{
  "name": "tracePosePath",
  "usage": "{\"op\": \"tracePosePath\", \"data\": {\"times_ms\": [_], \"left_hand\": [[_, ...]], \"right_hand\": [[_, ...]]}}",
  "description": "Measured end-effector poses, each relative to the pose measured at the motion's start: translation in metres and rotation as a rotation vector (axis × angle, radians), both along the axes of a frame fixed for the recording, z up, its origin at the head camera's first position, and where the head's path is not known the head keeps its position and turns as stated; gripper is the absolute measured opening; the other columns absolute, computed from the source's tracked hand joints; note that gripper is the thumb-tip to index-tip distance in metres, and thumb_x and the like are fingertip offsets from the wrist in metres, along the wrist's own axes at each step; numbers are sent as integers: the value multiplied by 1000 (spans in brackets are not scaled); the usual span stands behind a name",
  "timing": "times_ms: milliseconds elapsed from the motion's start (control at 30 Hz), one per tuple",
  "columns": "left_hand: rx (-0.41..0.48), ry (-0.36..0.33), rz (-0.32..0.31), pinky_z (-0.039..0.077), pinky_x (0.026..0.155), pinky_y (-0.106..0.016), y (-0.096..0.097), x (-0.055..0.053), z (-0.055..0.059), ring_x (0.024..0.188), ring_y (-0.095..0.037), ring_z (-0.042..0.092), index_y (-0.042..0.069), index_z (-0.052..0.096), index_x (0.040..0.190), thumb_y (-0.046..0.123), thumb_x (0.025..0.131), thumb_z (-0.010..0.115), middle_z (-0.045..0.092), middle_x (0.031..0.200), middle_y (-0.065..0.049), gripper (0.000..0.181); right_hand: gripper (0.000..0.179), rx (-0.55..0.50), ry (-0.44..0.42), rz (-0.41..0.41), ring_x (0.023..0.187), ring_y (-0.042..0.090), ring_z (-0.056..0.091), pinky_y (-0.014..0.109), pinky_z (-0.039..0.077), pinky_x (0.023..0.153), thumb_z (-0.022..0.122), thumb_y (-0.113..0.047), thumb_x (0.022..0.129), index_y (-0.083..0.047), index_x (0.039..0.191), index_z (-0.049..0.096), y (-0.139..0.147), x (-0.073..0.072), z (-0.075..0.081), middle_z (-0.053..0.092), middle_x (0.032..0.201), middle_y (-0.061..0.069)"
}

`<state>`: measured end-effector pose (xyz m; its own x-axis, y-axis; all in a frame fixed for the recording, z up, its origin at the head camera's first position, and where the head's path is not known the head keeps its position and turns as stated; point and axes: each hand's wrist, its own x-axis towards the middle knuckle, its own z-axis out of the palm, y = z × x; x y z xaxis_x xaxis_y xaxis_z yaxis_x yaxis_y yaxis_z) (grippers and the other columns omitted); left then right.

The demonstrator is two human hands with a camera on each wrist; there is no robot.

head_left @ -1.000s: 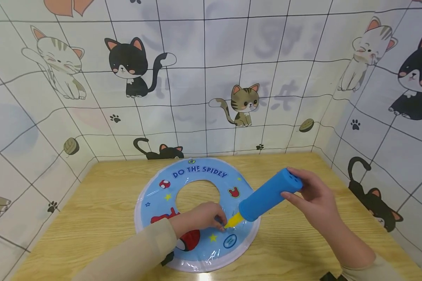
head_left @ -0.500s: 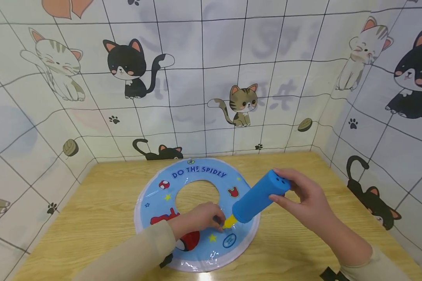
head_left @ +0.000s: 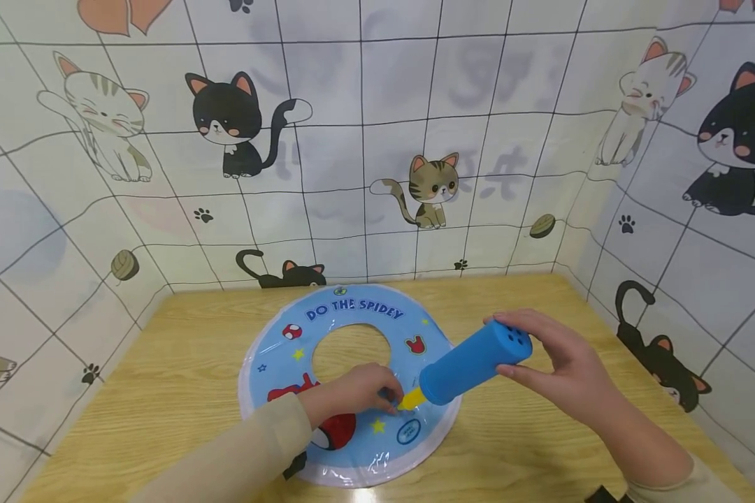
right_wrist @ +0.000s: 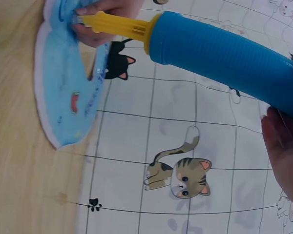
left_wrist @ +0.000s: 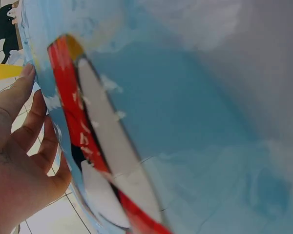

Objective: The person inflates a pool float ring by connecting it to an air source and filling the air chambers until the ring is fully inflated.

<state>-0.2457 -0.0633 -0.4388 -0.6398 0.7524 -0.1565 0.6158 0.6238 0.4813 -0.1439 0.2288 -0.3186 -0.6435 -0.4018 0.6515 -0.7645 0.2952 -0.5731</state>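
A blue hand pump (head_left: 468,363) slants over the right part of an inflatable swim ring (head_left: 358,474) printed with red cartoon figures. My right hand (head_left: 563,367) grips the pump's upper end, thumb on the near side and fingers over the far side. The pump's yellow nozzle (right_wrist: 119,25) points down-left to the ring's small clear valve (right_wrist: 79,19). There my left hand (head_left: 368,388) pinches the valve between thumb and fingertips, right at the nozzle's tip. In the left wrist view, the left hand (left_wrist: 22,141) lies beside the ring's glossy, bulging blue surface.
The ring lies on a wooden tabletop (head_left: 138,391). Behind and at both sides rises a white grid-patterned cloth (head_left: 333,161) printed with cats. A black piece (head_left: 294,467) shows under the left sleeve, and another dark piece (head_left: 604,494) by the right forearm.
The pump's upper end moved left toward the valve, then slightly back right and lower, with my right hand on it. My left hand has stayed at the valve.
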Motion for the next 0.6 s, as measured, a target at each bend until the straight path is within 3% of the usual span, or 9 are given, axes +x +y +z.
{"op": "tracePosePath", "data": {"times_ms": [100, 200, 433, 600], "left_hand": [[-8, 27, -45, 46, 83, -19, 0, -1, 0, 87, 0, 54, 26, 73, 103, 24, 84, 78, 62, 91, 19, 20], [-20, 45, -71, 46, 84, -20, 0, -3, -2, 88, -1, 53, 26, 73, 103, 25, 84, 77, 61, 91, 19, 19], [-35, 43, -57, 45, 87, -23, -1, -5, -4, 90, -2, 52, 25, 72, 109, 26, 84, 78, 61, 93, 18, 25], [-28, 40, -63, 46, 84, -21, 0, -6, -4, 88, -1, 53, 22, 73, 109, 25, 83, 78, 61, 91, 18, 27]], "right_hand": [[65, -44, -45, 56, 120, 16, 55, 25, 43, 99, 75, 21, 70, 11, 130, 53, -3, -2, 3, 60, 127, 13], [62, -100, -95, 97, 117, 17, 57, 27, 44, 98, 75, 22, 70, 13, 128, 53, -6, -6, 5, 62, 125, 8], [63, -20, -3, 50, 112, 15, 59, 26, 48, 92, 79, 18, 68, 8, 127, 58, -18, -9, 12, 63, 121, 6], [66, 14, 16, 33, 110, 14, 60, 26, 49, 90, 79, 18, 67, 5, 128, 59, -26, -8, 15, 63, 120, 4]]}}
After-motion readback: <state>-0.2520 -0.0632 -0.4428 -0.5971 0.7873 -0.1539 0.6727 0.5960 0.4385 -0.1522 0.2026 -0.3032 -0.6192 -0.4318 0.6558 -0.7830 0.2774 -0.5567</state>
